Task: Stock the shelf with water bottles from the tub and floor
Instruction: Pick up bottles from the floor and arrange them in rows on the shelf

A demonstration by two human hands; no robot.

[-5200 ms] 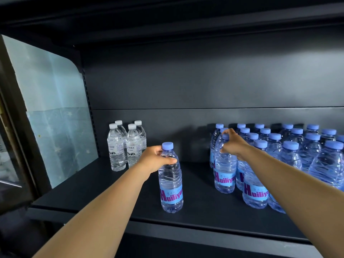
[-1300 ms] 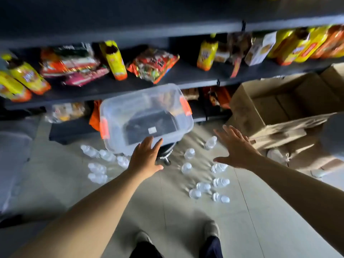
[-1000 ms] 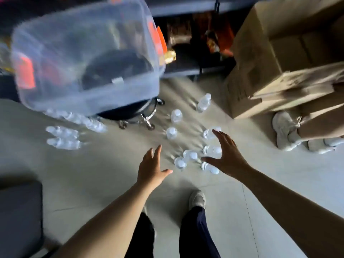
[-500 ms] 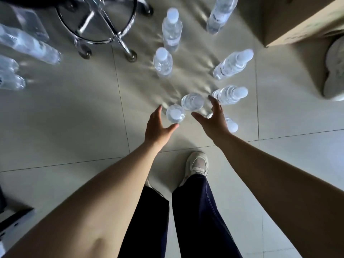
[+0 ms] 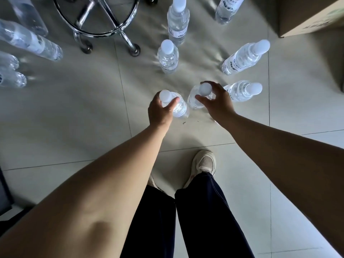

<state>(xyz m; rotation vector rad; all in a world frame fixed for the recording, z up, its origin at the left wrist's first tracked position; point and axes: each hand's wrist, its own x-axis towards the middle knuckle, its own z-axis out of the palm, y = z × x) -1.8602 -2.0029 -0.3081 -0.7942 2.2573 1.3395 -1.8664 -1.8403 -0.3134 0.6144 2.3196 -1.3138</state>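
**Two bottles in my hands, both upright under me**

I am bent over the floor [image 5: 83, 112] and I look almost straight down. My left hand [image 5: 160, 110] closes around the neck of the left bottle [image 5: 179, 108]; the thumb and fingers curl just under its white cap. My right hand [image 5: 216, 103] does the same with the right bottle [image 5: 193, 100], with the fingertips around its cap. The two bottles stand close together, just in front of my shoe [image 5: 204, 162].

The relation that counts for the next move is the axis. Both bottles stand upright, so their long axis points up toward me, and each hand comes onto its bottle from above. I judge that the lift must go straight up along this axis, one bottle for each arm, with no crossing. Both hands are equally near to their bottles, so neither one leads.

Other bottles stand near. A third bottle [image 5: 242, 91] is just beside my right hand, on its outer side, and it may be knocked if I swing that hand outward. A fourth [image 5: 168, 58] stands farther ahead, between my hands and the stool base [image 5: 104, 21]. More bottles [image 5: 29, 40] are at the far left, well apart from me; with this wide lens I cannot tell whether they stand or lie. The shelf is not in view, so I judge I must rise and turn to reach it.
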